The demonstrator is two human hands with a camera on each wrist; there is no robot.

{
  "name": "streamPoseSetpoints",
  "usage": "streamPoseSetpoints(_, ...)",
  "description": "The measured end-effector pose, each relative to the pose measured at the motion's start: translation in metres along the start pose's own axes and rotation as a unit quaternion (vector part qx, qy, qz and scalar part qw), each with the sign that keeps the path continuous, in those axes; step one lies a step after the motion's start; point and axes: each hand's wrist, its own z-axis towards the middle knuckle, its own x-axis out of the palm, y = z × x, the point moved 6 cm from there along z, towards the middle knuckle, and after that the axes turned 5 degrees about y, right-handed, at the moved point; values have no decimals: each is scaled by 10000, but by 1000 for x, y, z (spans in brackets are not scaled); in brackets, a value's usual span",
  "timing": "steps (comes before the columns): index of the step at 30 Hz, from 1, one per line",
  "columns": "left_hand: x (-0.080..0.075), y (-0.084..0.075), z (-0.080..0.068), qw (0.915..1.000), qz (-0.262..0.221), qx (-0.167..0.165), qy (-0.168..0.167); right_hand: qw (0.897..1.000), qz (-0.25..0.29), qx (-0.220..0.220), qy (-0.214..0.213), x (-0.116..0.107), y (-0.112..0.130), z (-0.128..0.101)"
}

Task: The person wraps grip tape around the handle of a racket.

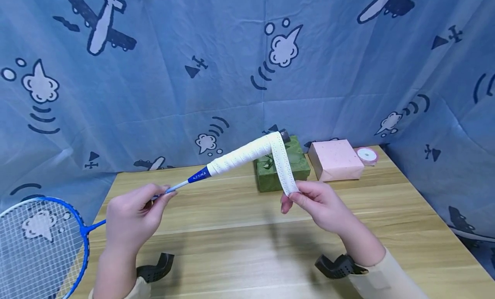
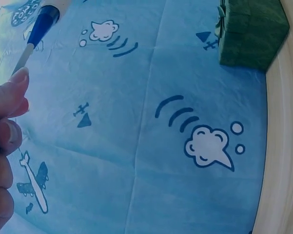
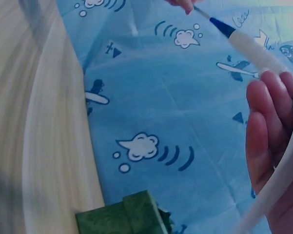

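A blue and white badminton racket [image 1: 200, 175] is held up over the table, its handle slanting up to the right. My left hand [image 1: 133, 215] pinches its thin shaft between thumb and fingers, and the strung head [image 1: 38, 247] hangs at the lower left. White perforated grip tape [image 1: 283, 166] is wound round most of the handle; the black butt end [image 1: 285, 135] is bare. From near that end a loose length of tape runs down to my right hand [image 1: 319, 204], which pinches it between thumb and fingers. The right wrist view shows the tape crossing the palm [image 3: 287, 204].
Behind the handle on the wooden table [image 1: 232, 247] stands a green box [image 1: 270, 178] with a bow. To its right are a pink box [image 1: 336, 161] and a roll of pink ribbon [image 1: 366, 155]. A blue printed curtain [image 1: 224, 97] hangs along the back and sides.
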Motion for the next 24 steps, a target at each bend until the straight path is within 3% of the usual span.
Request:
streamPoseSetpoints(4,-1,-4,2,9998,-75,152,46,9998,-43,167,-139,-4,-11,0)
streamPoseSetpoints(14,3,-10,1,9979,-411,405,306,9865,-600,1331,-738,-18,-26,-1)
streamPoseSetpoints(18,6,-9,0,9973,-412,374,482,9879,-570,1210,-787,-17,-23,0)
streamPoseSetpoints(24,6,-6,1,9984,348,319,301,9903,-495,967,-867,-14,-14,1)
